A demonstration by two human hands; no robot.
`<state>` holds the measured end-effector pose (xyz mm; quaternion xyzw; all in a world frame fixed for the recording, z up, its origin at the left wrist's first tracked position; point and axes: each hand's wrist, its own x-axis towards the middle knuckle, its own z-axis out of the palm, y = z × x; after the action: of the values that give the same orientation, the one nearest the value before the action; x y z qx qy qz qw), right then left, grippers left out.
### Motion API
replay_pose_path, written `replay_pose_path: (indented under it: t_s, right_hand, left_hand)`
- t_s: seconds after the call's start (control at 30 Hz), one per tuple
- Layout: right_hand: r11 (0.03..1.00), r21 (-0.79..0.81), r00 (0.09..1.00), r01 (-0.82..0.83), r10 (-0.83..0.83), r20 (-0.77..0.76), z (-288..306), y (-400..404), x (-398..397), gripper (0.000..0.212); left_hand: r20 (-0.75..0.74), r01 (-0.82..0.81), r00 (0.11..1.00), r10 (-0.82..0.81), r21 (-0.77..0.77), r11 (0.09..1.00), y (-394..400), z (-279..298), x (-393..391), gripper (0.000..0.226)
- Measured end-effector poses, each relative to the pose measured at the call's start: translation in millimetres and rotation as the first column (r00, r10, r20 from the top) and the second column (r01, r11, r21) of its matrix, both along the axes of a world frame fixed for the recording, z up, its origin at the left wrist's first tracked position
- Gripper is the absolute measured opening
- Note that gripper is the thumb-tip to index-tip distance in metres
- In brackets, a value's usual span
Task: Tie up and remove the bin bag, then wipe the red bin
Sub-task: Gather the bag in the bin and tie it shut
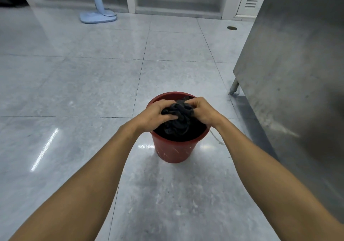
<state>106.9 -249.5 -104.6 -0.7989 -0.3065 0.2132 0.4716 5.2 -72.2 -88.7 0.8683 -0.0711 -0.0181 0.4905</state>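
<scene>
Bin (175, 152): one, red, upright on tiled floor (74, 84), beside one steel cabinet (297, 64). One black bin bag (178, 121) inside it, top gathered above rim. I count two hands: left hand (154, 113) and right hand (202, 111), both gripping bunched bag top. One blue stand base (97, 16) far back.

Both bare forearms extended forward, converging; left hand (155, 113) and right hand (202, 111) curled, gripping between them.
</scene>
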Motion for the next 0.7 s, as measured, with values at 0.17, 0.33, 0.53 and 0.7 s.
replay_pose_path:
  t_s: [0.17,0.33,0.53,0.7]
  right_hand:
    - [0.991,0.042,0.992,0.123,-0.125,0.023,-5,-2,1,0.012]
    - [0.957,0.113,0.964,0.267,-0.266,-0.027,-10,-19,3,0.012]
    - [0.908,0.004,0.864,0.419,-0.4,0.305,-37,-21,-13,0.006]
    - [0.959,-0.152,0.83,0.24,-0.122,0.544,-38,-10,-31,0.026]
  left_hand:
    - [0.008,-0.048,0.999,0.048,0.013,0.999,0,-8,4,0.018]
    - [0.058,-0.29,0.954,0.294,-0.066,0.955,6,-16,5,0.013]
    - [0.076,-0.515,0.849,0.522,-0.096,0.852,-7,-24,16,0.024]
    - [-0.153,-0.649,0.75,0.644,-0.36,0.67,-20,-33,25,0.022]
